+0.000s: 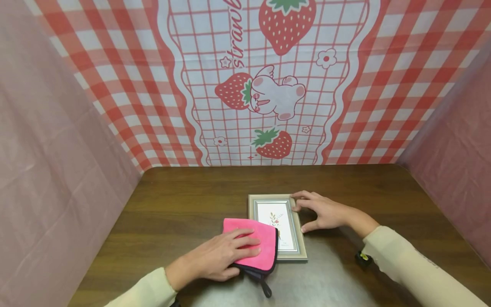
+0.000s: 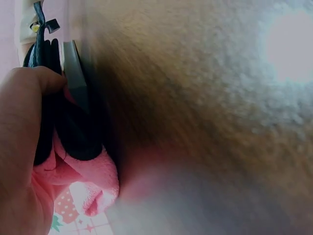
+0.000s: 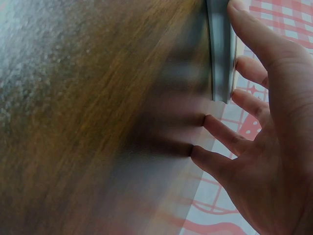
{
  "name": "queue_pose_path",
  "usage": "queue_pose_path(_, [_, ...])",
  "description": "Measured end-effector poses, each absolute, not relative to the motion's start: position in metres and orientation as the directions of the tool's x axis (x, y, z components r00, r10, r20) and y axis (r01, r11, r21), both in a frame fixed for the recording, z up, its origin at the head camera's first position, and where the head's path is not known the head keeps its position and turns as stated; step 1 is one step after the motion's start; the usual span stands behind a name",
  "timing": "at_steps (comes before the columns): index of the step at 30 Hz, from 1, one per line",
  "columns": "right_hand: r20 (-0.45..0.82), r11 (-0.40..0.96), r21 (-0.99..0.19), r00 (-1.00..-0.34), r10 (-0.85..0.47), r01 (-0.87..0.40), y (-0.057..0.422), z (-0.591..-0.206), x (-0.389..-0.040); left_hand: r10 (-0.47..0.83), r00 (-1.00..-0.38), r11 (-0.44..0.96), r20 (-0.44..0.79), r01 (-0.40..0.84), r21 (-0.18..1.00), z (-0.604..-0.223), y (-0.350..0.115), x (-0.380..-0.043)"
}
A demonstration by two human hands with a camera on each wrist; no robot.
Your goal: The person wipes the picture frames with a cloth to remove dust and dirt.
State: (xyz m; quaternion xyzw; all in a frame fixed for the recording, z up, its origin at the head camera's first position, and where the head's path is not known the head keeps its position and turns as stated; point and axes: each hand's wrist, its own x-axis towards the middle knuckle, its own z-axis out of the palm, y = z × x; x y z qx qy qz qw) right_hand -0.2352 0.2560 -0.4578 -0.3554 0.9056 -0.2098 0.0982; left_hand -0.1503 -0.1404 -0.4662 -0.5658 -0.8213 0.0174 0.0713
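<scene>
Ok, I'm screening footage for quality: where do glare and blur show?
Head view: soft sheen on the wood-grain table below the picture frame; left wrist: blown-out glare at upper right, blurred pink reflection near the pink cloth; right wrist: hazy brightness at upper left, blurred dark streaks beside the right hand.

Cloth (image 1: 264, 238) pink, black-edged; frame (image 1: 301, 238) beige and silver; table (image 1: 184, 192) brown, wood-grained; backdrop (image 1: 130, 76) red-white checked, strawberry-printed.

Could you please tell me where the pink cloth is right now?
In the head view, the pink cloth is under the left hand's fingers, overlapping the near left corner of the picture frame on the brown table.
</scene>
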Motion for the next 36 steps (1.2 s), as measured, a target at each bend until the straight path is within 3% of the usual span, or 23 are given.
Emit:
queue_pose_path(11, [-0.013, 0.645, -0.453, -0.719, -0.695, -0.615, 0.256, -0.462, -0.234, 0.944, -0.296, 0.303, 0.146, 0.952, -0.035, -0.474, -0.145, -0.145])
queue_pose_path(19, [-0.022, 0.655, -0.452, -0.727, -0.686, -0.605, 0.257, -0.461, -0.234, 0.948, -0.273, 0.292, 0.164, 0.951, -0.106, -0.472, -0.143, -0.147])
queue_pose_path(36, [-0.007, 0.645, -0.451, -0.72, -0.694, -0.617, 0.257, -0.46, -0.235, 0.951, -0.288, 0.301, 0.112, 0.946, -0.124, -0.47, -0.12, -0.144])
